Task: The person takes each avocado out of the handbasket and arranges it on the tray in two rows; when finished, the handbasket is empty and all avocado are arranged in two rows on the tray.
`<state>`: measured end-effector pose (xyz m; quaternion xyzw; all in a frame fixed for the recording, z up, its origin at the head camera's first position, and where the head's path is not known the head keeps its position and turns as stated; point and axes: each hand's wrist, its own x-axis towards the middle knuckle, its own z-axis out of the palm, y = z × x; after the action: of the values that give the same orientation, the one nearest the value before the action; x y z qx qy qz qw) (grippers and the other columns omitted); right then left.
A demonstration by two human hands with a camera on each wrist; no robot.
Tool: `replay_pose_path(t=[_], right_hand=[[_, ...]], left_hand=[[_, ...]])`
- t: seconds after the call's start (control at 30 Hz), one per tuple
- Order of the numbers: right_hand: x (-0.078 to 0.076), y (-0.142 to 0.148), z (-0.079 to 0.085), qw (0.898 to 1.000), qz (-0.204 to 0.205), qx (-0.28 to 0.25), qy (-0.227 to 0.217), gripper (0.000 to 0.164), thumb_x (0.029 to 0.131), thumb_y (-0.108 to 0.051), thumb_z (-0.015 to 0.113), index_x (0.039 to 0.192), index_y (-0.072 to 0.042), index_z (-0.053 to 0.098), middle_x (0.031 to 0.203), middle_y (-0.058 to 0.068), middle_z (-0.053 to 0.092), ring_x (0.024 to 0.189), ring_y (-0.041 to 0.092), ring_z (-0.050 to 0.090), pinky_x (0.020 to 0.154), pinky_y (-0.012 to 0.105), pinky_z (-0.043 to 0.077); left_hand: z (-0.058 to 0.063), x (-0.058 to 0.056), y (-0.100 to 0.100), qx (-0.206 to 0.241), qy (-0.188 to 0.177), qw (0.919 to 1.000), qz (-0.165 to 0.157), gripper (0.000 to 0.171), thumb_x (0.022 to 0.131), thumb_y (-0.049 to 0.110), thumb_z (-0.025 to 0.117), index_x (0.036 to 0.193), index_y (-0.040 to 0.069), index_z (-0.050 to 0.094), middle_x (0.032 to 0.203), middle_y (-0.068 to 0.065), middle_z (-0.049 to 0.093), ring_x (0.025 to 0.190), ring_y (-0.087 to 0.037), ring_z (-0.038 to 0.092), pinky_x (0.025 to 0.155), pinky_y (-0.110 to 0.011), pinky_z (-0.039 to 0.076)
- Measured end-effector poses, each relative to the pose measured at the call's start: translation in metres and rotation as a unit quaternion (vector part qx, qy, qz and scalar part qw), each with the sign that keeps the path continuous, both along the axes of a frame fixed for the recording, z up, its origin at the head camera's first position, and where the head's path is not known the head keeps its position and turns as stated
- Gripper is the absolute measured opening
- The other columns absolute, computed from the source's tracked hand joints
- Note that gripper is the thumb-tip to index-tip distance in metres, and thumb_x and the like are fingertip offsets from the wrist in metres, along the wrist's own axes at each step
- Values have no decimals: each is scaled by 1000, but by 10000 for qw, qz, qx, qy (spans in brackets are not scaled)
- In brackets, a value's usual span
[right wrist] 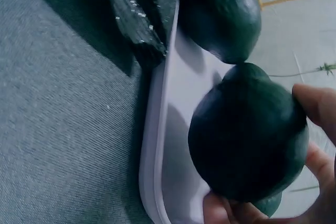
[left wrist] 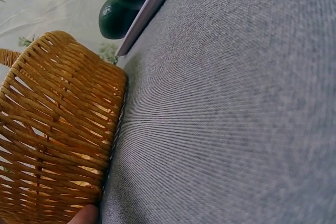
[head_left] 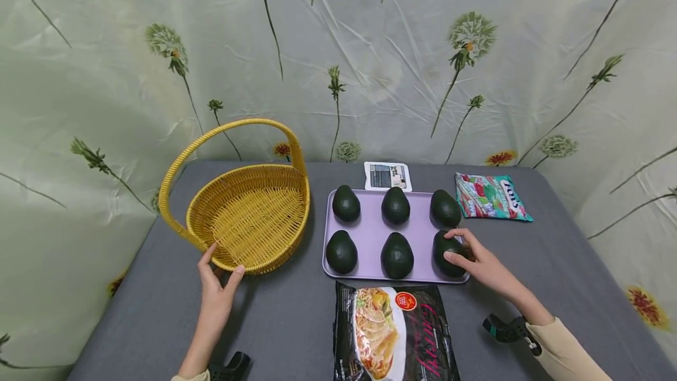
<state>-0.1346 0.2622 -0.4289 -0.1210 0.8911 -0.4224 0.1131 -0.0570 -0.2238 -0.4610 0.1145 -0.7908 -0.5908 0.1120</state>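
My left hand (head_left: 215, 298) touches the near side of a yellow wicker basket (head_left: 254, 216) with thumb and index finger spread apart. In the left wrist view a fingertip (left wrist: 85, 215) meets the low outer wall of that basket, which stands on the cloth with its handle up. My right hand (head_left: 489, 266) holds a dark green avocado (head_left: 441, 251) between thumb and fingers at the near right corner of a lilac tray (head_left: 368, 234). Several other avocados (head_left: 397, 256) sit in two rows on this tray. From the right wrist, the gripped avocado (right wrist: 244, 137) hides part of the tray.
A black noodle packet (head_left: 394, 334) lies in front of the tray. Behind it is a small white packet (head_left: 388, 176), and a colourful candy bag (head_left: 492, 196) lies at the back right. Grey cloth (head_left: 285, 322) covers the table; a flower-patterned curtain (head_left: 338, 34) hangs behind.
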Motion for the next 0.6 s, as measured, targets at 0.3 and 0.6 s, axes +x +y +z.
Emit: replay_pose_path(t=[0.3, 0.6], right_hand=[[2, -1, -4, 9976, -185, 377, 558, 36, 93, -21, 63, 122, -7, 48, 127, 31, 42, 117, 48, 41, 89, 65, 36], [3, 3, -5, 9968, -278, 562, 501, 42, 92, -27, 64, 126, -7, 51, 124, 31, 42, 116, 46, 39, 89, 65, 35]], left_hand=[[-2, -1, 1, 24, -6, 10000, 38, 78, 97, 17, 57, 151, 7, 2, 152, -22, -4, 134, -51, 11, 98, -64, 22], [-3, 0, -1, -17, 66, 10000, 24, 77, 97, 17, 57, 151, 8, 3, 152, -22, -3, 134, -51, 12, 98, -64, 22]])
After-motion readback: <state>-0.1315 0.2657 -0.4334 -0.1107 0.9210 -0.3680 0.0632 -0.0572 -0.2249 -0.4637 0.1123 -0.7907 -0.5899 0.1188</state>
